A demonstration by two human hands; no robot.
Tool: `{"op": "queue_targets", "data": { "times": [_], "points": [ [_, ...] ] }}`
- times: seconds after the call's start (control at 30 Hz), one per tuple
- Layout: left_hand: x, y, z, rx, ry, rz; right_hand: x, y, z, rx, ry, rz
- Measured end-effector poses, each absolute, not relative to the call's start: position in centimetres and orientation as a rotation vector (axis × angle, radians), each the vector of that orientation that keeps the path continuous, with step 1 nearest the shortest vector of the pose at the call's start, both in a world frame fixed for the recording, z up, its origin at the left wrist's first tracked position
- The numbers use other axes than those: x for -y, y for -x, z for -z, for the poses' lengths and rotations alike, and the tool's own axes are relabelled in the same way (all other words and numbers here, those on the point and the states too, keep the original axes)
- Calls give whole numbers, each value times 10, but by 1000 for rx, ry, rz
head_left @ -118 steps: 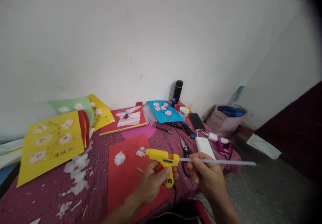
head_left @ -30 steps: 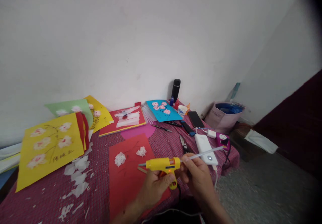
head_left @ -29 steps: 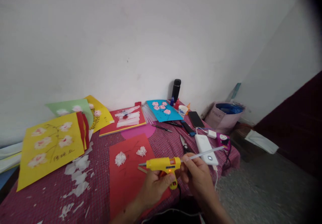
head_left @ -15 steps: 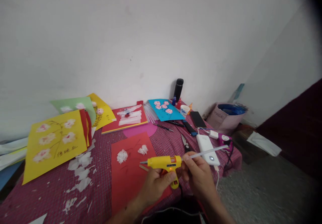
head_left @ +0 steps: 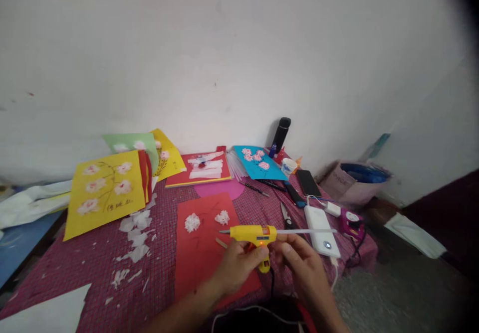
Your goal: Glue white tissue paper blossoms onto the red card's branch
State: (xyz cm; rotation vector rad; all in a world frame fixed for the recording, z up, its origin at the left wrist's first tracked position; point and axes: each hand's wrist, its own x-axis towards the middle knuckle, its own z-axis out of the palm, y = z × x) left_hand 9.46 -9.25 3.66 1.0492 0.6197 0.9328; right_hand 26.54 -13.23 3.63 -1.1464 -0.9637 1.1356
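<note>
A yellow hot glue gun [head_left: 249, 233] is in my left hand [head_left: 239, 268], which wraps round its handle. Its metal nozzle points left and a small orange light glows on its side. From its back sticks a long translucent glue stick [head_left: 307, 231], level and in line with the body. My right hand [head_left: 301, 260] is just under the stick behind the gun, fingers loosely curled and thumb apart from the stick. Below the nozzle lies red paper [head_left: 198, 258] with two white crumpled-paper flowers [head_left: 192, 222] and faint drawn branches. A flat wooden stick [head_left: 221, 243] lies on it.
Yellow flower pictures [head_left: 108, 193] lean at the left beside torn white tissue [head_left: 138, 233]. Scissors [head_left: 287, 217], a white power bank [head_left: 322, 228], a phone [head_left: 309, 182] and a small cup [head_left: 288, 166] lie to the right. A black bottle [head_left: 281, 132] stands by the wall.
The glue stick has swung from a slant to level with the gun. My right fingers have come off their pinch to just below it. The view has shifted left.
</note>
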Motion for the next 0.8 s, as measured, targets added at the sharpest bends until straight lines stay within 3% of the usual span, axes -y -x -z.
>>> {"op": "queue_targets", "data": {
  "times": [0.3,0.53,0.8],
  "points": [
    [93,-101,-41,-506,-810,-875,141,-261,-38,1154,1149,-1417],
    [102,-95,-35,-396,-900,-556,155,-259,-29,1057,1091,-1764],
    [119,-78,-32,-473,-1045,-609,159,-252,-24,1109,1018,-1937]
  ]
}}
